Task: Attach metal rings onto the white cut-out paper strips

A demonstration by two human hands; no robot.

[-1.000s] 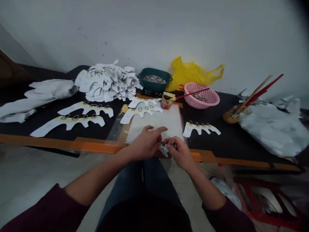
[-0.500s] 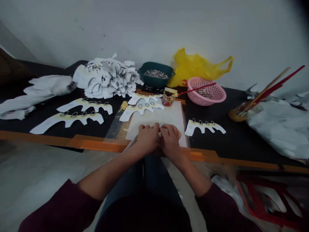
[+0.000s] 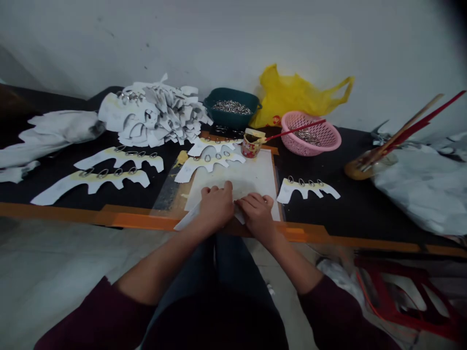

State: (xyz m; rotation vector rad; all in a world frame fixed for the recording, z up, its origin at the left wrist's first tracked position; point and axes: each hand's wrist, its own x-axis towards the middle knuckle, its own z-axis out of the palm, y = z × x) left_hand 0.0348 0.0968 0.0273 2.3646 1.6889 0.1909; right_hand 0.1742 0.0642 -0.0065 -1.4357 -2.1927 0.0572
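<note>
My left hand (image 3: 215, 206) and my right hand (image 3: 258, 213) lie side by side on a white board (image 3: 255, 177) at the table's near edge. Both press with curled fingers on a white cut-out piece (image 3: 188, 221) whose end sticks out to the left under my left hand. Just beyond the board lie two white pieces with metal rings (image 3: 207, 163). A further ringed piece (image 3: 306, 189) rests to the right of my right hand. A small glue pot (image 3: 251, 146) with a red-handled brush stands at the board's far edge.
A heap of white cut pieces (image 3: 156, 114) sits at the back left, with two ringed pieces (image 3: 105, 172) in front. A green tub (image 3: 231, 112) and a pink basket (image 3: 310, 138) hold metal rings. A yellow bag (image 3: 295, 97), a dish with sticks (image 3: 368, 165) and a pale bag (image 3: 419, 189) lie right.
Both hands came up from the table edge onto the white board and closed together over the white piece. My left hand's fingers, spread a second ago, are now curled down.
</note>
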